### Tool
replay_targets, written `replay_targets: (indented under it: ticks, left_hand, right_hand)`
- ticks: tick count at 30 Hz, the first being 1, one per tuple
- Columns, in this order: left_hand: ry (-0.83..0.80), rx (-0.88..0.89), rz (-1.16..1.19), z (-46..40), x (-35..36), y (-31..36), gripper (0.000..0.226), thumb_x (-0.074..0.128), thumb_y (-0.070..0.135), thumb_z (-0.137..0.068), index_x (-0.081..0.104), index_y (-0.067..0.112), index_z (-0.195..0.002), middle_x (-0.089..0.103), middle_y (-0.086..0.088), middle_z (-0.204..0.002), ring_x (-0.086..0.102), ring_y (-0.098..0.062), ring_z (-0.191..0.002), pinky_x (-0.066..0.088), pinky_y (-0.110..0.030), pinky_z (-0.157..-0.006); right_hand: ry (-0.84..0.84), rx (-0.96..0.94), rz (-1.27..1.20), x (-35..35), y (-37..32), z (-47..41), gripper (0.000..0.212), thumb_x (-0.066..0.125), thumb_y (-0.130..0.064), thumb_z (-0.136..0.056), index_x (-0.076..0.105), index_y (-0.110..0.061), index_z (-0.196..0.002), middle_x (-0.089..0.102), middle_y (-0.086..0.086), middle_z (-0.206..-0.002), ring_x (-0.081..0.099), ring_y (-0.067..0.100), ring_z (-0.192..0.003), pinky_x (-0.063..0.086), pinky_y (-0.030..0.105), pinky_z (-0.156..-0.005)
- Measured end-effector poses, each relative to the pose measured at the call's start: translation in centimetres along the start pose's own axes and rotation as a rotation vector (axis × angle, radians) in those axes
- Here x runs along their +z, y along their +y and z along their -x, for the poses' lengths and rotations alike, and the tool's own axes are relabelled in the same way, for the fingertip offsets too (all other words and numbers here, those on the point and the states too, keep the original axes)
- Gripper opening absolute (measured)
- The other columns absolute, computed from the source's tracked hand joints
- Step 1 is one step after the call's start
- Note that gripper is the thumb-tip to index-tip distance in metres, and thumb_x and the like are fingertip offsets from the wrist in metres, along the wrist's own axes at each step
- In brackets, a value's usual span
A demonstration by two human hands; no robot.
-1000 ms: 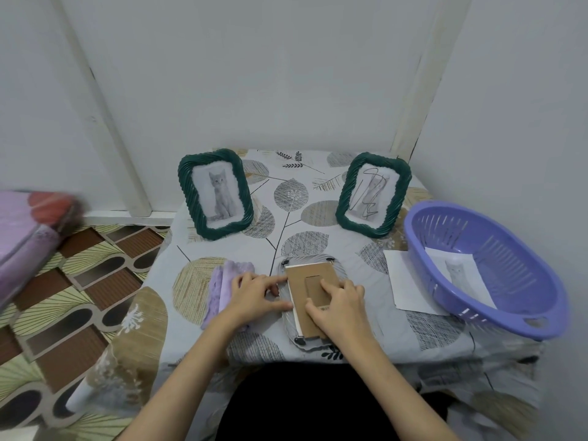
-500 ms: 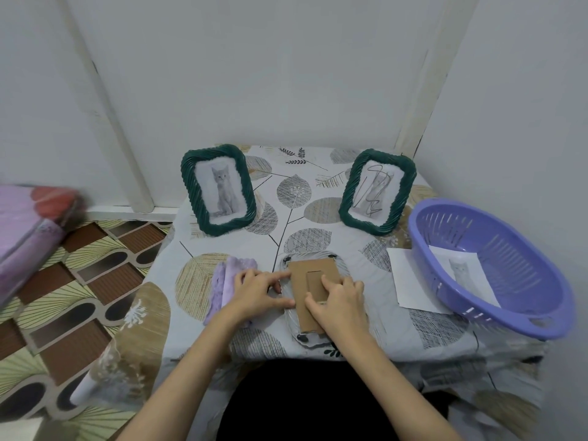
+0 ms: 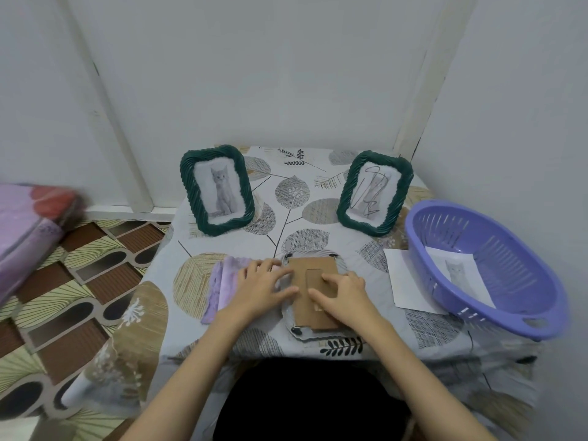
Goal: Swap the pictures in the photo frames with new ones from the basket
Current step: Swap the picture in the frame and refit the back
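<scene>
A photo frame lies face down near the table's front edge, its brown cardboard back (image 3: pixel 313 275) facing up. My left hand (image 3: pixel 262 288) rests on the frame's left side, fingers reaching onto the cardboard. My right hand (image 3: pixel 345 296) presses flat on the back panel. Two green frames stand at the back: the left frame (image 3: pixel 218 190) holds a cat picture, the right frame (image 3: pixel 374 192) holds a scribbled picture. A purple basket (image 3: pixel 541 310) at the right holds a cat print (image 3: pixel 458 275).
A white sheet (image 3: pixel 404 281) lies on the table, partly under the basket. A folded purple cloth (image 3: pixel 222 281) lies left of the flat frame. The leaf-patterned tablecloth (image 3: pixel 292 198) covers a small table in a wall corner. Patterned floor and a pink bundle (image 3: pixel 25 224) lie left.
Both hands stay on the face-down frame with only small finger shifts. The camera view has tilted slightly.
</scene>
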State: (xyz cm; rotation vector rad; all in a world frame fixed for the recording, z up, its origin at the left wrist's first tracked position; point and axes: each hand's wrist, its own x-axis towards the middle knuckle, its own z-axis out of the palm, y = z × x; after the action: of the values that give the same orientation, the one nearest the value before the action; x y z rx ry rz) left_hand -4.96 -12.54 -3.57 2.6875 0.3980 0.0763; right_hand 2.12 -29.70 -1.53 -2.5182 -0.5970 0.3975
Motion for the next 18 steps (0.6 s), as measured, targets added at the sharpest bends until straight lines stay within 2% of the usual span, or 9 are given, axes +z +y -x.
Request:
replay_targets:
  ticks: [2, 4, 6, 8, 12, 16, 18]
  left_hand:
    - [-0.031, 0.030, 0.042, 0.5, 0.6, 0.3, 0.054, 0.055, 0.058, -0.082, 0.046, 0.038, -0.132, 0.031, 0.013, -0.148, 0.020, -0.020, -0.135, 0.015, -0.035, -0.108]
    - [-0.062, 0.047, 0.035, 1.0, 1.3, 0.4, 0.059, 0.057, 0.058, -0.081, 0.043, 0.038, -0.135, 0.027, 0.014, -0.151, 0.016, -0.020, -0.138, 0.012, -0.035, -0.111]
    - [-0.060, 0.054, 0.015, 1.3, 1.7, 0.4, 0.062, 0.056, 0.056, -0.082, 0.039, 0.036, -0.138, 0.025, 0.013, -0.152, 0.014, -0.020, -0.140, 0.012, -0.034, -0.112]
    - [-0.055, 0.058, 0.009, 1.5, 1.8, 0.4, 0.063, 0.056, 0.054, -0.083, 0.037, 0.035, -0.139, 0.024, 0.012, -0.153, 0.012, -0.020, -0.141, 0.012, -0.033, -0.112]
    - [-0.081, 0.049, 0.015, 1.5, 1.5, 0.5, 0.063, 0.057, 0.053, -0.083, 0.036, 0.034, -0.140, 0.023, 0.012, -0.153, 0.012, -0.021, -0.141, 0.013, -0.034, -0.113]
    - [-0.093, 0.044, 0.006, 1.6, 1.4, 0.6, 0.064, 0.056, 0.053, -0.084, 0.035, 0.034, -0.141, 0.021, 0.013, -0.154, 0.012, -0.020, -0.142, 0.013, -0.035, -0.113]
    - [-0.092, 0.047, 0.002, 1.6, 1.4, 0.7, 0.064, 0.056, 0.052, -0.084, 0.034, 0.033, -0.141, 0.019, 0.014, -0.154, 0.012, -0.020, -0.142, 0.014, -0.036, -0.113]
  right_hand:
    - [-0.055, -0.062, -0.020, -1.2, 0.5, 0.0, 0.048, 0.062, -0.033, -0.085, 0.052, -0.018, -0.130, 0.050, 0.015, -0.128, 0.045, 0.029, -0.121, 0.033, 0.027, -0.105]
    - [-0.073, -0.118, -0.034, -2.3, 1.0, 0.2, 0.043, 0.061, -0.017, -0.086, 0.053, -0.018, -0.128, 0.053, 0.013, -0.128, 0.052, 0.022, -0.112, 0.032, 0.013, -0.091]
    - [-0.060, -0.161, -0.031, -3.1, 1.8, 0.4, 0.042, 0.059, -0.005, -0.085, 0.056, -0.018, -0.125, 0.055, 0.010, -0.124, 0.052, 0.016, -0.094, 0.031, 0.010, -0.078]
    - [-0.062, -0.189, -0.038, -3.7, 2.8, 0.6, 0.041, 0.059, 0.002, -0.083, 0.061, -0.015, -0.120, 0.057, 0.008, -0.122, 0.048, 0.012, -0.085, 0.032, 0.008, -0.071]
    - [-0.119, -0.230, -0.034, -4.2, 3.9, 1.0, 0.039, 0.068, -0.002, -0.079, 0.062, -0.011, -0.117, 0.059, 0.005, -0.123, 0.047, 0.011, -0.082, 0.035, -0.001, -0.063]
    - [-0.159, -0.282, -0.014, -4.4, 4.3, 1.3, 0.047, 0.074, -0.009, -0.075, 0.061, -0.011, -0.120, 0.055, 0.002, -0.130, 0.044, -0.001, -0.085, 0.032, -0.004, -0.066]
    - [-0.201, -0.293, 0.012, -4.7, 4.4, 1.4, 0.051, 0.077, -0.016, -0.072, 0.061, -0.014, -0.121, 0.053, 0.000, -0.133, 0.048, 0.004, -0.096, 0.034, 0.000, -0.072]
